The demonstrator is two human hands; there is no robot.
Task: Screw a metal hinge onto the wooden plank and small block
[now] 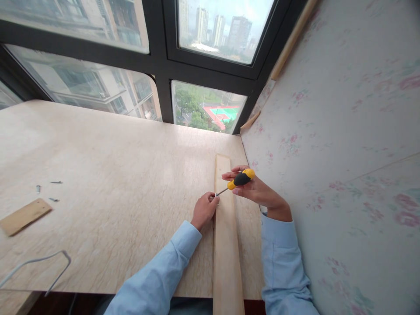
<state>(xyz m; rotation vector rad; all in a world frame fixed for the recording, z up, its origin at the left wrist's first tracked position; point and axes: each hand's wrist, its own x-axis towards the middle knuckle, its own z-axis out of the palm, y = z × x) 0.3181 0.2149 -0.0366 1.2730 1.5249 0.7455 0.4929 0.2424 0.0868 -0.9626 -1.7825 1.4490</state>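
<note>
My right hand (254, 189) grips the yellow-and-black screwdriver (240, 179); my left hand (204, 210) pinches a small metal screw (215, 195) at its tip, on the long pale wooden strip (225, 245). The screw looks barely started. Three loose screws (49, 190) lie far left of my fingers.

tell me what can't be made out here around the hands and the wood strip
- Head view: the screwdriver tip and whatever it meets are hidden by the left hand fingers.
- The wood strip near end is cut off by the bottom edge.
- The small screws far left are too small to tell their type.
- The right hand palm is turned away, its grip partly unseen.
</note>
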